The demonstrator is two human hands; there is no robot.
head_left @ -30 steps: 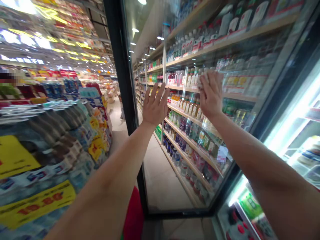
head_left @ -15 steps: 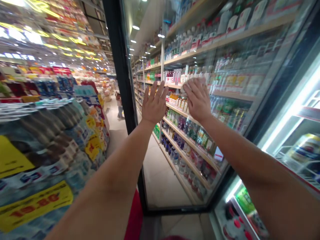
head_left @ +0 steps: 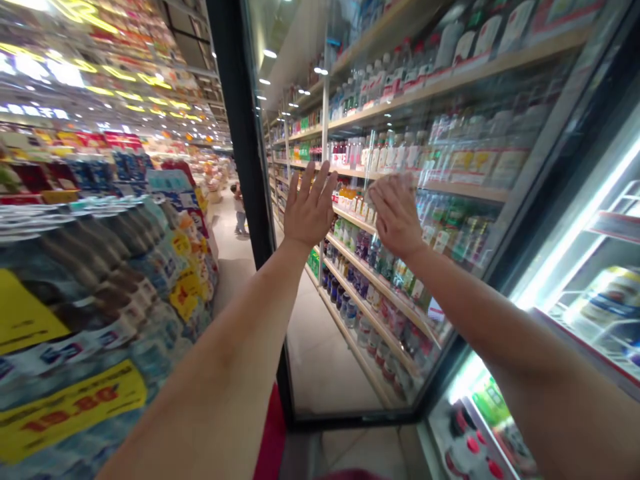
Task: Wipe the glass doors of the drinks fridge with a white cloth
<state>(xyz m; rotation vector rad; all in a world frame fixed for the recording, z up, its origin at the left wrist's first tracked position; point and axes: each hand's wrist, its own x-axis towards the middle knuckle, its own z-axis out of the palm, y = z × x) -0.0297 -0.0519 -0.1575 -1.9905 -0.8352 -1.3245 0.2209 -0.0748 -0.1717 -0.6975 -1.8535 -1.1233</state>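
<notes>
Whitish, soft-looking and crumpled, a cloth [head_left: 404,180] shows past the fingers of our right hand [head_left: 397,219], which is clamped over it against the glass door [head_left: 325,373], to the right of our left hand [head_left: 309,212], whose fingers stand apart, palm to the same door. That door looks glossy and clear, black-framed and streaked with bright reflections. In it we see shelves [head_left: 465,77] of bottles [head_left: 383,80], mirrored or behind we cannot tell. Far off, a person [head_left: 240,210] stands in the aisle [head_left: 236,267]
</notes>
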